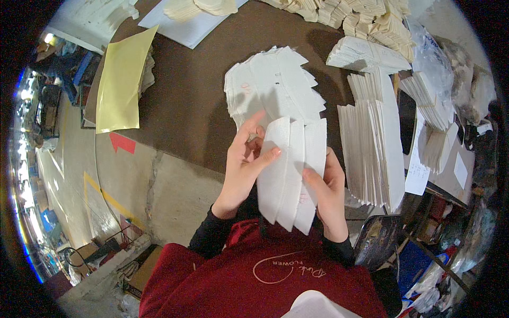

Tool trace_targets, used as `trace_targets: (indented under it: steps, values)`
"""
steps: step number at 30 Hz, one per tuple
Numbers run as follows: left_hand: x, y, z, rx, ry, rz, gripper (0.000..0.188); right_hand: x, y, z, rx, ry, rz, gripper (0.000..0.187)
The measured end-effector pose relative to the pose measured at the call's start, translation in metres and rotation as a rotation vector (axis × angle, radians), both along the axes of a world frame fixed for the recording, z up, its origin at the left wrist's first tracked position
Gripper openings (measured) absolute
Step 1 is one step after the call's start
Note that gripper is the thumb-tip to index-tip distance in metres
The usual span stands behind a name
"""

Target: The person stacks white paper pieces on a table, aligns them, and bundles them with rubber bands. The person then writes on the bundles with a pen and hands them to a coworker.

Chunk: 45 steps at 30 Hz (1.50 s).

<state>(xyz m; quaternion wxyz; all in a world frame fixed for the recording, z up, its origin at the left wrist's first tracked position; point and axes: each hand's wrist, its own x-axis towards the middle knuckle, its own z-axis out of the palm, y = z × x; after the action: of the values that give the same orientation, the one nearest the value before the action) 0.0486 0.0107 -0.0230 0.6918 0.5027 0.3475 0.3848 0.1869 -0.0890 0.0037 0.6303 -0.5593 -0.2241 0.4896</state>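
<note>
Several flat white cut pieces (286,180), fanned in overlapping layers, are held up in front of my body. My right hand (330,193) grips their right side, thumb on the front face and fingers behind. At their left edge, the thumb of my left hand (244,161) lies on the front. Its index finger points up and the other fingers curl partly behind the pieces. Just beyond, a fanned pile of similar white pieces (270,79) with jagged edges lies on the brown table (185,95). Small reddish marks show on both groups.
At the right stand long rows of stacked white pieces (366,143). Cream-coloured bundles (366,18) crowd the far right. A yellow sheet (124,79) hangs over the table's left end, and white sheets (185,24) lie at the back. A dark chair (377,236) is close by my right arm.
</note>
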Motion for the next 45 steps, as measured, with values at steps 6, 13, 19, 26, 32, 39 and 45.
trace_targets:
  steps: [6,13,19,26,32,39,45]
  values:
    - [0.008,-0.01,-0.013,0.3,0.085,-0.02,0.041,0.008,-0.008,0.003,-0.16,-0.159,0.042,0.026]
    - [-0.003,-0.013,-0.003,0.605,-0.703,-0.295,0.017,0.012,0.004,-0.021,-0.187,0.145,-0.185,0.027]
    - [-0.049,-0.021,0.056,-0.037,-1.05,-0.461,0.024,0.017,0.004,-0.02,-0.076,0.059,-0.146,0.028]
    - [-0.03,-0.032,0.059,0.138,-0.165,0.234,0.032,0.011,0.001,-0.013,-0.001,-0.085,-0.106,0.034]
    - [0.013,-0.04,0.034,-0.006,-0.097,0.111,0.034,0.001,-0.006,-0.005,0.052,-0.099,-0.12,0.048]
    - [0.026,-0.043,0.028,0.379,0.166,0.191,0.04,0.004,-0.01,-0.01,0.118,-0.365,-0.069,0.047]
    - [0.022,-0.046,0.028,0.122,0.254,0.056,0.031,-0.003,-0.01,-0.009,0.074,-0.279,-0.072,0.041]
